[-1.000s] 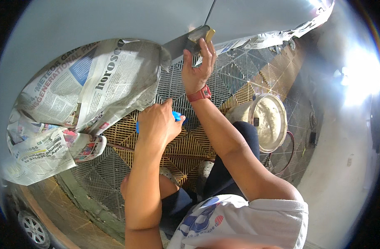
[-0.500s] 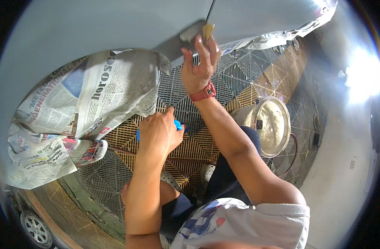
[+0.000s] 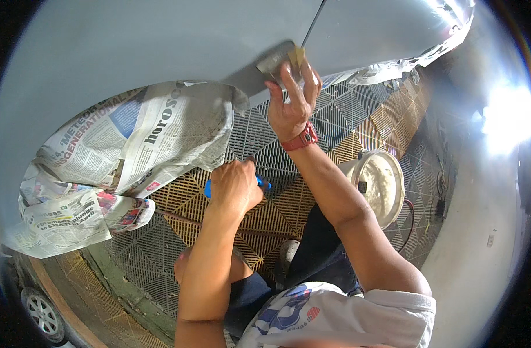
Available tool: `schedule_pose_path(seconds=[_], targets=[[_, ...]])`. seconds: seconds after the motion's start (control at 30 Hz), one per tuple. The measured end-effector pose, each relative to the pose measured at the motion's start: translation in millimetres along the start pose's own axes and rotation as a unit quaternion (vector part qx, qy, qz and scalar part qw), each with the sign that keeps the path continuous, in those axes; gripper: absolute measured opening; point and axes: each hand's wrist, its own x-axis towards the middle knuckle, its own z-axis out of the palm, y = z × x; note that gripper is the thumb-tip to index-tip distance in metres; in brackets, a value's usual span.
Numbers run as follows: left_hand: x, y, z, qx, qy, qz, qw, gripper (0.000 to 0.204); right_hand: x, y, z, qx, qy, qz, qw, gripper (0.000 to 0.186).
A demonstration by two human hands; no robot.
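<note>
Flat block [image 3: 276, 58] against smooth grey panel [image 3: 161, 43]

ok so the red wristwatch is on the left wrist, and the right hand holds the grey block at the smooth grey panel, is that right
Not quite: the head view shows the red wristwatch on the right wrist, not the left. The right hand does hold the grey block at the smooth grey panel.

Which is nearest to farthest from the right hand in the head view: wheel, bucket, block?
1. Block: held in the right hand.
2. Bucket: to the hand's lower right.
3. Wheel: far lower left.
</note>
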Motion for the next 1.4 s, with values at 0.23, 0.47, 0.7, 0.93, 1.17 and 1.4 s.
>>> schedule_pose_path(seconds=[0.23, 0.47, 0.7, 0.93, 1.17, 1.4], targets=[[9, 1, 7, 0.017, -0.065, -0.006, 0.998, 0.072, 35, -6, -7, -0.003, -0.013, -0.074, 0.997, 0.051], [5, -3, -1, 0.001, -0.033, -0.012, 0.999, 0.051, 105, -78, 3, 0.027, -0.015, -0.095, 0.995, 0.053], [8, -3, 5, -0.017, -0.001, 0.014, 1.0, 0.046, 98, -41, -9, 0.006, -0.026, -0.138, 0.99, 0.05], [5, -14, 28, -0.056, 0.108, 0.061, 0.991, 0.048, 135, -90, -4, 0.03, -0.069, -0.184, 0.98, 0.048], [7, -17, 7, -0.049, 0.014, -0.005, 0.999, 0.051, 159, -139, 13, 0.053, -0.059, -0.212, 0.974, 0.043], [7, -10, -6, -0.027, -0.003, 0.009, 1.0, 0.053, 152, -93, -5, 0.009, -0.062, -0.225, 0.972, 0.052]])
